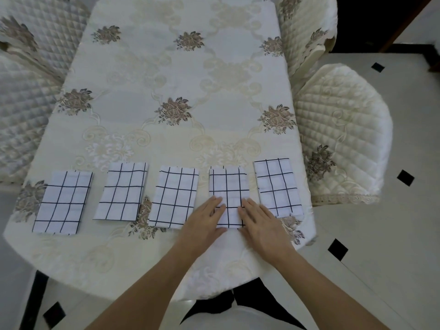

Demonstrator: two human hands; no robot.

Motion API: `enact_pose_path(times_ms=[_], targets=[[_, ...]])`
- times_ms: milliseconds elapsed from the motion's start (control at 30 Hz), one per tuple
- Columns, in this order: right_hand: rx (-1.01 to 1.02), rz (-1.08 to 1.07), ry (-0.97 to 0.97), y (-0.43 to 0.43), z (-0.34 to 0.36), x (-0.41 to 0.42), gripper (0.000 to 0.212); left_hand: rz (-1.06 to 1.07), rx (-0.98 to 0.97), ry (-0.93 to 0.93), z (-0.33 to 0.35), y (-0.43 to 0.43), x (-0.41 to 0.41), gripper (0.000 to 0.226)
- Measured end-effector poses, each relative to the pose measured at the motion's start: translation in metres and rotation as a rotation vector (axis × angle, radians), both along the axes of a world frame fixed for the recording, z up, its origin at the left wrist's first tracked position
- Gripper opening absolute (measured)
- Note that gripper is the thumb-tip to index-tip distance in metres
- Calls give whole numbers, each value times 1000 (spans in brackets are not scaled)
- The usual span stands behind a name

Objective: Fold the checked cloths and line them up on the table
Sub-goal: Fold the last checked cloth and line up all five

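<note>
Both hands lay flat with fingers straight, each grip released and grasping nothing. The left hand (207, 222) pressed the near left corner of the fourth checked cloth (228, 184), and the right hand (259, 221) pressed its near right corner. The folded cloth sat under the fingertips and ran away from the person, its middle bare between the two hands.

The likeliest slip lay in the lift-off. A palm dragged back rather than raised could pull the cloth askew or toward the near edge of the surface (181, 91), and the pressed layers could spring open once the weight came off.

The right hand lay just beside the fifth cloth (277, 184), and the left just beside the third cloth (175, 196), so a sideways sweep could knock either out of line.

Further left, the second cloth (121, 191) and the first cloth (63, 202) lay folded and apart, completing a slightly uneven row. A quilted chair (342, 129) stood at the right.
</note>
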State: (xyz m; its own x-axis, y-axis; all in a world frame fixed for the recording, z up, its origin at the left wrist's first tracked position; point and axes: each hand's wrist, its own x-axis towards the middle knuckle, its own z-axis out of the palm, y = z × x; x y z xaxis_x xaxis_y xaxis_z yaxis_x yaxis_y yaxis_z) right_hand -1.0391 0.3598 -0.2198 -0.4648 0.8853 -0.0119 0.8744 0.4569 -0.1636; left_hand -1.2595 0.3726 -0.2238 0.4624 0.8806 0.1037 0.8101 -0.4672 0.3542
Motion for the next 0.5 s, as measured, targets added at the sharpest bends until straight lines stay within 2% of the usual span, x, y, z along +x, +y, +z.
enact_pose_path(times_ms=[167, 300, 500], targets=[[0, -13, -34, 4, 2, -1, 52, 7, -29, 126, 4, 3, 2, 70], [11, -24, -40, -7, 12, -13, 56, -53, 34, 273, 15, -22, 5, 59], [-90, -78, -64, -32, 4, -24, 65, -9, -108, 383, 8, -50, 3, 72]])
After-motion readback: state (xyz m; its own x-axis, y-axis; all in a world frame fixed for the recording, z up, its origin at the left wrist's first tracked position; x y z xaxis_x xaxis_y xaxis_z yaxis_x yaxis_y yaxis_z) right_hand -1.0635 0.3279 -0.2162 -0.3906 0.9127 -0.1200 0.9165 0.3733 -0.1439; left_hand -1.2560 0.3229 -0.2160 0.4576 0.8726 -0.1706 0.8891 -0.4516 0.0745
